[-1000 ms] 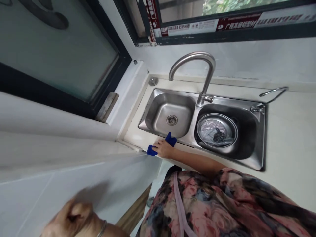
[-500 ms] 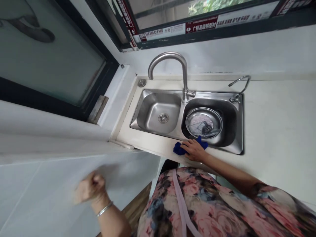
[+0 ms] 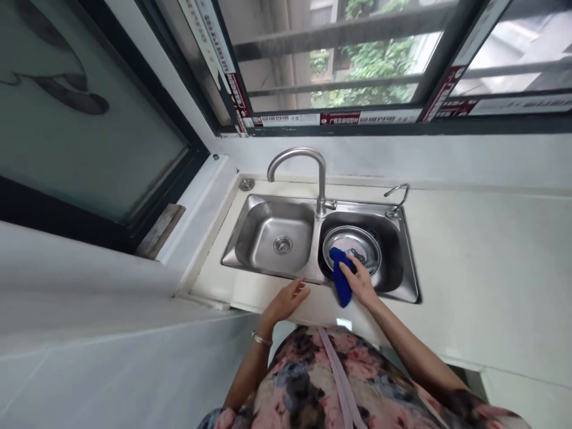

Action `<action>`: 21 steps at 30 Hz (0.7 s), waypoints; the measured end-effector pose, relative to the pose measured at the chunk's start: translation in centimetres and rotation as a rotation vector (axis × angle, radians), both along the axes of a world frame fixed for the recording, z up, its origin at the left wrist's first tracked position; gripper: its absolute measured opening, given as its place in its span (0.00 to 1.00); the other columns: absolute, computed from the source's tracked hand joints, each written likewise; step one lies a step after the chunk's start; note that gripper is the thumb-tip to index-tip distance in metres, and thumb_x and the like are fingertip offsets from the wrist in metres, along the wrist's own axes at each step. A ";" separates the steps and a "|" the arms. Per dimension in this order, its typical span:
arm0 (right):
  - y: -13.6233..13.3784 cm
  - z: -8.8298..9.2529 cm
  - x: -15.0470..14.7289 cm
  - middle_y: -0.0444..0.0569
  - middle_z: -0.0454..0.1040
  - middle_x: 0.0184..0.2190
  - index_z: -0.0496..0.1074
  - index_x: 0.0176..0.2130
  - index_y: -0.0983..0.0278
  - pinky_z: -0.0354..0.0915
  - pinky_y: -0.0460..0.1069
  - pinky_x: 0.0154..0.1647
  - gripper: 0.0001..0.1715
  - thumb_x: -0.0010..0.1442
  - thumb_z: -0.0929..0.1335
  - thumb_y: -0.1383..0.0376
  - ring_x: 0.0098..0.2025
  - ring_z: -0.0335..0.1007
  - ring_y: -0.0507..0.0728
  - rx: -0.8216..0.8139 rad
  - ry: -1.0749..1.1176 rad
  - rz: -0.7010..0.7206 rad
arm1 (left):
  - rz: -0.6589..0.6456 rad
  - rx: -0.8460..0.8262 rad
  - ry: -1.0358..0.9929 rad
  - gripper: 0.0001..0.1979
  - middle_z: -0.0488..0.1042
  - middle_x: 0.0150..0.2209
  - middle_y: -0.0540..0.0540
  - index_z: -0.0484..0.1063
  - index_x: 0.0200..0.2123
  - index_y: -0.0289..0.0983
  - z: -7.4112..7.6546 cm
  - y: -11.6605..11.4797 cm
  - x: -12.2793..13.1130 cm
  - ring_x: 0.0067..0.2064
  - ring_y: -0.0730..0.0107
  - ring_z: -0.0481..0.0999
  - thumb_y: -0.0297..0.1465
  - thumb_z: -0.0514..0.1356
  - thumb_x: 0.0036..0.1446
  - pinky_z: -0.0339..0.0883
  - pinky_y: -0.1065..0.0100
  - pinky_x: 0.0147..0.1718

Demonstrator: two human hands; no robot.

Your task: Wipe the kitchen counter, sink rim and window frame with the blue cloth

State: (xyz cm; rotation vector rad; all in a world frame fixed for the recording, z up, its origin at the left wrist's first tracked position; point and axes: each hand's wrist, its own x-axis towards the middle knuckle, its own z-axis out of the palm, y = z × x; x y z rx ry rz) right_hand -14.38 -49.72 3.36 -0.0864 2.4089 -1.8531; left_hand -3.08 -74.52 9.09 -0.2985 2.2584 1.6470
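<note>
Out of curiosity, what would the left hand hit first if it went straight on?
The left hand would probably meet the front rim of the stainless steel sink first, though depth is unclear from this view.

Light: bright daylight through my window (image 3: 339, 65), paling the view outside. Soft glare along my steel sink (image 3: 272, 198); shadows faint. Edges: strong wide-angle bowing, no marked blur.
</note>
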 end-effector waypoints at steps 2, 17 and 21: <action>-2.8 1.7 -0.1 0.58 0.83 0.48 0.78 0.58 0.67 0.77 0.61 0.51 0.41 0.61 0.72 0.39 0.45 0.79 0.64 -0.116 -0.067 -0.003 | -0.008 0.199 0.034 0.39 0.75 0.66 0.34 0.70 0.71 0.41 -0.2 1.0 -1.9 0.66 0.45 0.76 0.55 0.65 0.63 0.67 0.46 0.68; 0.2 1.8 1.7 0.62 0.83 0.52 0.76 0.63 0.67 0.81 0.57 0.50 0.33 0.76 0.62 0.46 0.44 0.84 0.63 0.176 0.188 -0.014 | 0.706 0.875 -0.009 0.39 0.82 0.57 0.34 0.80 0.56 0.37 -4.8 0.0 -8.4 0.62 0.41 0.79 0.63 0.67 0.57 0.73 0.44 0.65; 7.9 -2.5 4.8 0.63 0.84 0.49 0.79 0.57 0.67 0.80 0.59 0.46 0.38 0.70 0.64 0.40 0.44 0.84 0.67 0.432 0.140 -0.188 | 1.000 0.973 0.072 0.35 0.84 0.51 0.34 0.76 0.61 0.34 -3.3 -3.8 -12.4 0.55 0.46 0.84 0.57 0.62 0.65 0.81 0.51 0.54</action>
